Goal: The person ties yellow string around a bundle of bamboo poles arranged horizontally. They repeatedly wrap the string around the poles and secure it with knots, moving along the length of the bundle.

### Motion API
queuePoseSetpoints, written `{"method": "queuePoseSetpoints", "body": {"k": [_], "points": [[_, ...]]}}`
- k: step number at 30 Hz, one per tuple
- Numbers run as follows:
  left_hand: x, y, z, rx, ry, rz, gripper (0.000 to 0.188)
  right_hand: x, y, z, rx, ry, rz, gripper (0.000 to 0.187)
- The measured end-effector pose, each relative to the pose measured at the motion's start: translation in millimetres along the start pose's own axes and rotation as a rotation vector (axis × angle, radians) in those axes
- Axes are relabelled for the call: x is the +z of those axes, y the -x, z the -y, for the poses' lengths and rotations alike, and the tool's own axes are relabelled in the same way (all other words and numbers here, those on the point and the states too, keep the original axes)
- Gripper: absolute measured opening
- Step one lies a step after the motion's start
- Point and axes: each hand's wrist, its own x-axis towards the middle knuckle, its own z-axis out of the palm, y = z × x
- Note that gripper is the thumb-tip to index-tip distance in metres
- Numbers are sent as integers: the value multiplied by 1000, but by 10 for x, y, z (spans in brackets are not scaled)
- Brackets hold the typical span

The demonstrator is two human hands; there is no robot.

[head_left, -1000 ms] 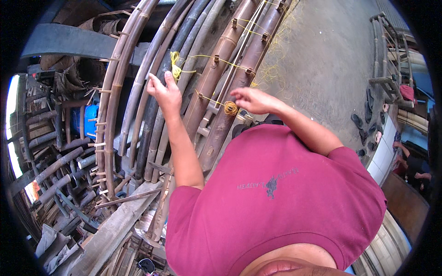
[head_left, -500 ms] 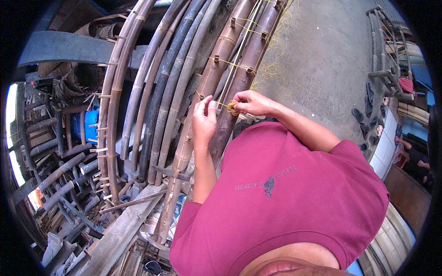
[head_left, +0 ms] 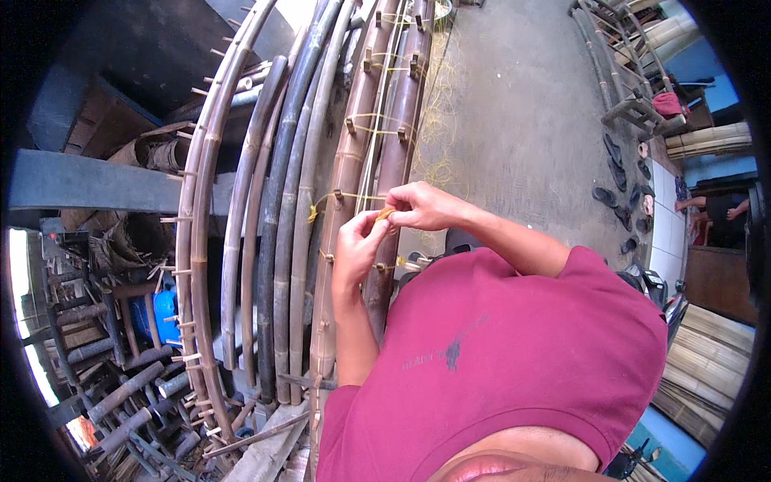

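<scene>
Both my hands meet over two long brown bamboo poles (head_left: 350, 173) that run away from me, side by side. My left hand (head_left: 358, 246) and my right hand (head_left: 421, 206) pinch a small bundle of yellow string (head_left: 385, 214) between their fingertips. Yellow string ties (head_left: 371, 128) cross the two poles at intervals, held by short wooden pegs. One tie with a loose knot (head_left: 312, 214) hangs just left of my hands.
Several curved grey and tan bamboo poles (head_left: 273, 201) lie to the left, some with pegs sticking out. Dark bamboo pieces (head_left: 120, 386) are piled at lower left. A grey concrete floor (head_left: 522, 120) with loose string, sandals (head_left: 617, 173) and stacked slats (head_left: 707, 361) lies to the right.
My left hand came down from the knot on the left poles and joined my right hand at the string bundle. The view has shifted closer over the two brown poles.
</scene>
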Motion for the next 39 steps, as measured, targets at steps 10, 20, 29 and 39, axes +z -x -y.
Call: {"method": "queuePoseSetpoints", "body": {"k": [10, 20, 29, 39], "points": [[849, -2107, -495, 256, -574, -320, 22, -1478, -712, -721, -2, 137, -508, 31], [944, -5204, -649, 180, -333, -287, 19, -3651, -2442, -1780, -30, -70, -566, 15], [1092, -5687, -452, -148, 66, -276, 12, -3982, -2900, -2518, 81, -131, -416, 22], [1151, -5599, -553, -124, 141, -140, 12, -4134, -2889, -2429, 175, -133, -261, 26]]}}
